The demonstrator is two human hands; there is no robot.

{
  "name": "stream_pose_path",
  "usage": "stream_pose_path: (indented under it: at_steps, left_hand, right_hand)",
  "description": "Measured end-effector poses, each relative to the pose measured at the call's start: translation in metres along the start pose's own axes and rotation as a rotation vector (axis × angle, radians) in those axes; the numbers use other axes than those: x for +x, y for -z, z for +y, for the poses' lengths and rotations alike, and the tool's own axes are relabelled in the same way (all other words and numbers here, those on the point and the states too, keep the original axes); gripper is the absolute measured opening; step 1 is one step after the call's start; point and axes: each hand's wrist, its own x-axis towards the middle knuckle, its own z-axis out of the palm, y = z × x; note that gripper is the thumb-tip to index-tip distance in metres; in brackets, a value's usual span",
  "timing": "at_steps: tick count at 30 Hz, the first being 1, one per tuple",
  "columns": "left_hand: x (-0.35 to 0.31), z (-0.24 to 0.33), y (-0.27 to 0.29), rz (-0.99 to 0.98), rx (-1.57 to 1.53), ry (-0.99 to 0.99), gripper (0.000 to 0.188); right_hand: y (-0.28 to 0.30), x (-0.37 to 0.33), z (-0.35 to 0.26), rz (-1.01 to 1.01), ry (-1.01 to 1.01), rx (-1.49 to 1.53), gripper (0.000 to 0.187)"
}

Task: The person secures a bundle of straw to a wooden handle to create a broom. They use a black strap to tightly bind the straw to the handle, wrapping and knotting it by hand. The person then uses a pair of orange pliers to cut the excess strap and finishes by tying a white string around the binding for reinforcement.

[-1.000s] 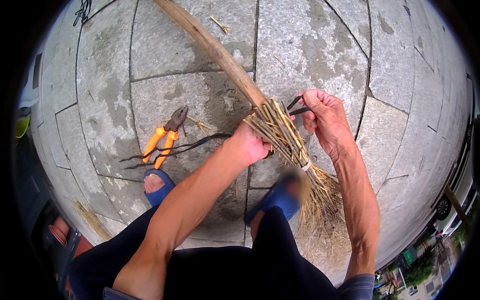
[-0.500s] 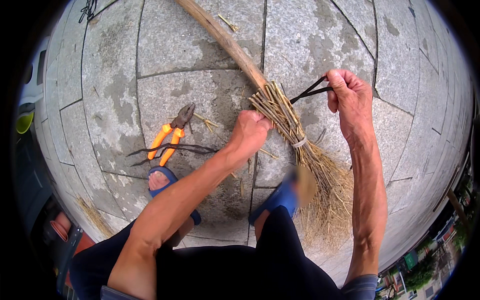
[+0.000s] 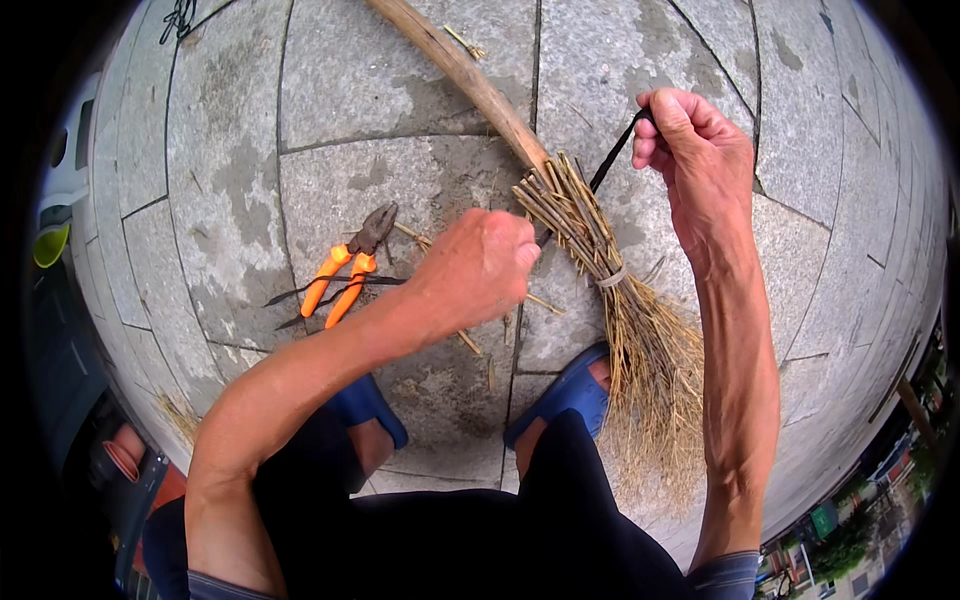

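Since the earlier frame, the right hand (image 3: 700,150) has moved farther from the body, and the left hand (image 3: 478,265) has drawn a little away from the twigs. The right thumb and fingers pinch a black cord (image 3: 612,155); the left hand is a closed fist, the same cord reaching its finger side from the bundle. The twig broom (image 3: 645,340) lies between the hands, its trimmed ends just right of the fist, its brush spreading toward the body inside the right forearm. A narrow strip of paving (image 3: 570,290) separates fist from bundle; slabs stretch rightward from the right hand to the curved rim. Left of the fist, well apart from it, orange-handled pliers (image 3: 370,232) lie beneath the cord's loose ends.

The left fingertips are turned under and hidden, and the cord's course behind the twigs cannot be followed. The left forearm covers part of the left sandal (image 3: 368,412); beyond both hands, the wooden handle (image 3: 465,75) is cut off by the upper edge.

The left forearm slants inward, knuckles uppermost; the right stands nearly upright in view, wrist bent slightly toward the cord.
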Motion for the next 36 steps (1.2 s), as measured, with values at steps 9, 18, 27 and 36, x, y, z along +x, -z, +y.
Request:
stream_pose_path:
  at_steps: [9, 18, 27, 36]
  left_hand:
    - [0.010, 0.014, 0.011, 0.141, 0.206, -0.233, 0.012]
    - [0.052, 0.010, 0.037, 0.073, 0.376, -0.615, 0.018]
    - [0.085, 0.036, 0.041, -0.167, 0.627, -0.620, 0.010]
    - [0.062, 0.018, 0.044, -0.089, 0.461, -0.744, 0.012]
  right_hand:
    - [0.004, -0.021, -0.018, -0.077, 0.083, 0.031, 0.021]
    - [-0.020, -0.103, 0.006, -0.323, 0.010, -0.150, 0.008]
    - [-0.031, -0.138, 0.090, -0.408, 0.486, -0.619, 0.031]
    - [-0.024, -0.108, 0.010, -0.056, 0.516, -0.307, 0.014]
